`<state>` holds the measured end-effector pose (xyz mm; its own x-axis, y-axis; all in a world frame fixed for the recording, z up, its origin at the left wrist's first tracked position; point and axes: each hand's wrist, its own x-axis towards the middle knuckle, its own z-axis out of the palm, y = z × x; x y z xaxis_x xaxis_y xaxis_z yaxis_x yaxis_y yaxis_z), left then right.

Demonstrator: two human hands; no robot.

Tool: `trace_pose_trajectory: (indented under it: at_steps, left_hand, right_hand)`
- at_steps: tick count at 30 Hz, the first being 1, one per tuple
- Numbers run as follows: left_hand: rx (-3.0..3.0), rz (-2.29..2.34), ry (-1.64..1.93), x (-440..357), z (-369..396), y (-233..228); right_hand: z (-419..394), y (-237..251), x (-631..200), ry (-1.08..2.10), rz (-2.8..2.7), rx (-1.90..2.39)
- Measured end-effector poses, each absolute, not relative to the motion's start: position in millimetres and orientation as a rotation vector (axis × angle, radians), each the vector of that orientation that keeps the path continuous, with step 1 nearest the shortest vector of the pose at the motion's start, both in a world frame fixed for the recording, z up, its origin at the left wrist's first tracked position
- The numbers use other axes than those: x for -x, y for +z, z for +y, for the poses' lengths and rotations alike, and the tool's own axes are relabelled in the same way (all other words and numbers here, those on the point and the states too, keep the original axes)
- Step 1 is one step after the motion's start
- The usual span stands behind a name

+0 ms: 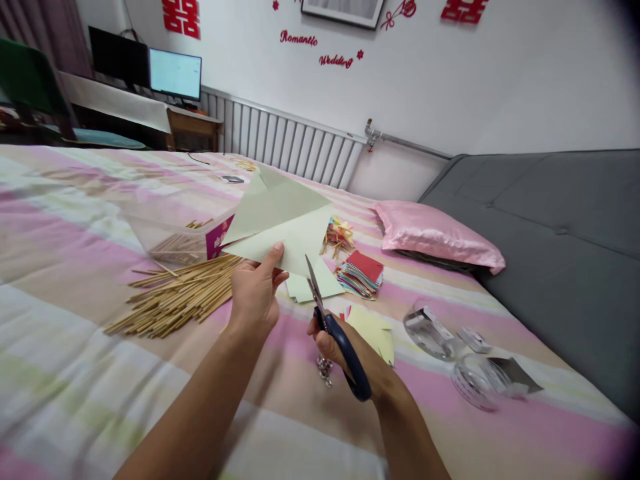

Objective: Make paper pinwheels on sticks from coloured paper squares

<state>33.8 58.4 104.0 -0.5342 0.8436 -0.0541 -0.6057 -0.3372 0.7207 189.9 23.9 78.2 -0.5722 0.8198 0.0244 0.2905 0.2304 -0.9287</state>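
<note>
My left hand (256,290) pinches the lower edge of a folded pale green paper sheet (280,217), holding it up above the striped bed. My right hand (345,353) grips blue-handled scissors (335,330), whose blades point up and touch the paper's bottom edge just right of my left thumb. Below the scissors lie light green paper pieces (313,287) and yellow paper pieces (373,328). A small metal cluster (325,370) sits under my right hand.
A heap of wooden sticks (175,297) lies left, beside a clear plastic box (177,237). A stack of coloured paper (361,275), folded coloured shapes (339,235), tape rolls (450,347), a pink pillow (435,233) and a grey headboard (565,253) lie right.
</note>
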Motion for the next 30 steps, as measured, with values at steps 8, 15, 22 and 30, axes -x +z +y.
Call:
trace_pose_trajectory:
  at_steps: [8, 15, 22, 30]
  left_hand:
    - [-0.437, 0.883, 1.965, -36.0, 56.8, 105.1]
    - [-0.438, 0.896, 1.967, -36.8, 57.0, 104.9]
    - [-0.444, 0.89, 1.965, -35.7, 57.9, 103.8]
    - [-0.442, 0.888, 1.962, -34.7, 57.4, 104.8]
  right_hand:
    - [24.8, 77.2, -190.5, 1.294, -2.007, 0.993]
    - [25.9, 72.4, -189.9, 1.314, -1.973, 0.978]
    - [28.8, 66.0, -192.1, 1.297, -1.97, 0.968]
    - [29.6, 65.6, -189.8, 1.302, -1.923, 0.993]
